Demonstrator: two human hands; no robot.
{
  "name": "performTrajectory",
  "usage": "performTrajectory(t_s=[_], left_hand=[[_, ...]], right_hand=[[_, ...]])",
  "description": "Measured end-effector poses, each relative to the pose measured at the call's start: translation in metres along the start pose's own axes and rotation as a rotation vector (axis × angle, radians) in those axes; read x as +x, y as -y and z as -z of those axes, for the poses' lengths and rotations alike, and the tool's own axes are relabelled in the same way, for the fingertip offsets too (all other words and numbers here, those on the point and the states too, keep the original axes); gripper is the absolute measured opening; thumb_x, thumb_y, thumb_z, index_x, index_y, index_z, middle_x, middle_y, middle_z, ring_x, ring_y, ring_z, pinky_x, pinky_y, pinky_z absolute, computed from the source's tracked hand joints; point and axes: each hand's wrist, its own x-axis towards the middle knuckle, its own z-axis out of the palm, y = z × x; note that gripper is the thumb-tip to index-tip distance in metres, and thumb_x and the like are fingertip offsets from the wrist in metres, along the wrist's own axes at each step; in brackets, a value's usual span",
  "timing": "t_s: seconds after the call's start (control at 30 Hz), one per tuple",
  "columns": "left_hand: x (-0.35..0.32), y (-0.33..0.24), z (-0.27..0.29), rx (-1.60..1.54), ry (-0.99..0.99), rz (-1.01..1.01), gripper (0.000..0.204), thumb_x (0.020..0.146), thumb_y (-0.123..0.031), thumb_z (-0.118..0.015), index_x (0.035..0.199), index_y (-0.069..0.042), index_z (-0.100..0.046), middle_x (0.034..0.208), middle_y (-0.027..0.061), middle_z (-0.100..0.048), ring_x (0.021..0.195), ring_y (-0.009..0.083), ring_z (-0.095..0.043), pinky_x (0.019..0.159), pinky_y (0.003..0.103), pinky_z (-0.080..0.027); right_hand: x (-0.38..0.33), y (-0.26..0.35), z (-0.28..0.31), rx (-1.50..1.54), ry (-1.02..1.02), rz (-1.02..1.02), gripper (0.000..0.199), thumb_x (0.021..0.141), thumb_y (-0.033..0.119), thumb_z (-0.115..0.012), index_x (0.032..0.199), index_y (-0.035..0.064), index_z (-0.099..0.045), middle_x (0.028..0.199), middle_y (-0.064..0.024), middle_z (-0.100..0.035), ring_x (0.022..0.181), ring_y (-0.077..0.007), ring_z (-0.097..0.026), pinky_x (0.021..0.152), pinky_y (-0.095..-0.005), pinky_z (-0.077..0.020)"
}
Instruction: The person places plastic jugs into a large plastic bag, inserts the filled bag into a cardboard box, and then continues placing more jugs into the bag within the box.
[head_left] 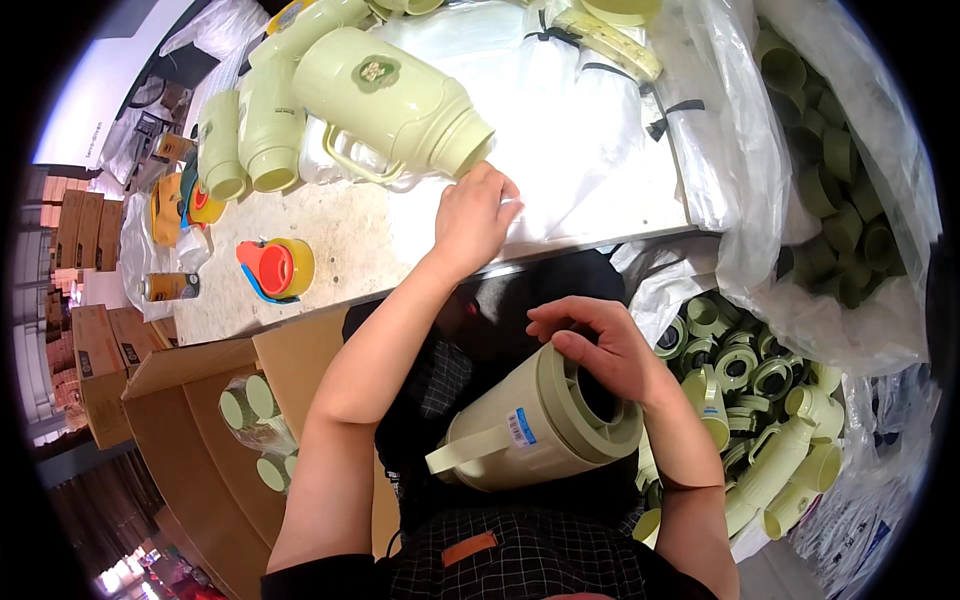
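My left hand (pixel 474 222) reaches over the worktable's front edge, its fingers curled at the mouth end of a pale green vacuum flask (pixel 385 88) lying on its side. The fingertips are partly hidden there; whether they grip its rim I cannot tell. A second pale green flask body (pixel 535 425) rests tilted on my lap, its handle toward my left and a blue-and-white label on its side. Its wide top opening looks dark inside. Over that opening is my right hand (pixel 610 350), fingers stretched and thumb apart, near or touching the rim, holding nothing.
More green flasks (pixel 270 140) lie at the table's left, near a tape roll in a red-and-yellow dispenser (pixel 277 270). Clear plastic bags (pixel 570 130) cover the table's middle. At right are bags of green cups (pixel 840 200) and a heap of lids and flask parts (pixel 740 370). A cardboard box (pixel 200 440) stands lower left.
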Motion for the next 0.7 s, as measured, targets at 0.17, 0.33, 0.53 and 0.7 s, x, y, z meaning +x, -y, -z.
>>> performTrajectory(t_s=[0.17, 0.33, 0.53, 0.7], left_hand=[[0.014, 0.016, 0.004, -0.253, -0.193, 0.169, 0.022, 0.098, -0.019, -0.052, 0.090, -0.002, -0.064, 0.090, 0.0145, -0.065, 0.079, 0.0321, -0.061, 0.074, 0.040, -0.048], [-0.048, -0.068, 0.017, -1.017, 0.030, 0.014, 0.028, 0.104, -0.020, -0.046, 0.089, 0.001, -0.058, 0.081, 0.0044, -0.059, 0.079, 0.0143, -0.051, 0.075, 0.033, -0.046], [-0.088, -0.104, 0.046, -0.571, 0.215, -0.007, 0.020, 0.104, -0.016, -0.048, 0.094, -0.001, -0.058, 0.083, 0.0061, -0.067, 0.082, 0.0164, -0.065, 0.080, 0.030, -0.052], [-0.118, -0.065, 0.075, -1.728, 0.208, 0.109, 0.018, 0.101, -0.020, -0.057, 0.090, -0.006, -0.053, 0.071, 0.0009, -0.053, 0.069, 0.0113, -0.056, 0.063, 0.028, -0.047]], right_hand=[[0.012, 0.006, 0.004, -0.090, -0.252, -0.138, 0.021, 0.093, 0.014, -0.069, 0.108, -0.0003, -0.070, 0.094, -0.0078, -0.072, 0.079, -0.0118, -0.064, 0.073, -0.0276, -0.0515], [0.029, 0.004, -0.001, -0.169, -0.423, 0.053, 0.012, 0.095, 0.009, -0.065, 0.103, -0.0005, -0.067, 0.083, -0.0030, -0.069, 0.073, -0.0090, -0.059, 0.066, -0.0248, -0.0491], [0.015, 0.002, -0.012, 0.019, -0.450, 0.073, 0.011, 0.091, 0.001, -0.061, 0.100, 0.0013, -0.067, 0.089, -0.0027, -0.070, 0.077, -0.0099, -0.060, 0.073, -0.0264, -0.0516], [-0.003, -0.056, 0.044, 0.398, -0.905, 0.264, 0.008, 0.092, 0.000, -0.059, 0.091, 0.0037, -0.066, 0.086, -0.0057, -0.068, 0.075, -0.0139, -0.062, 0.072, -0.0267, -0.0533]])
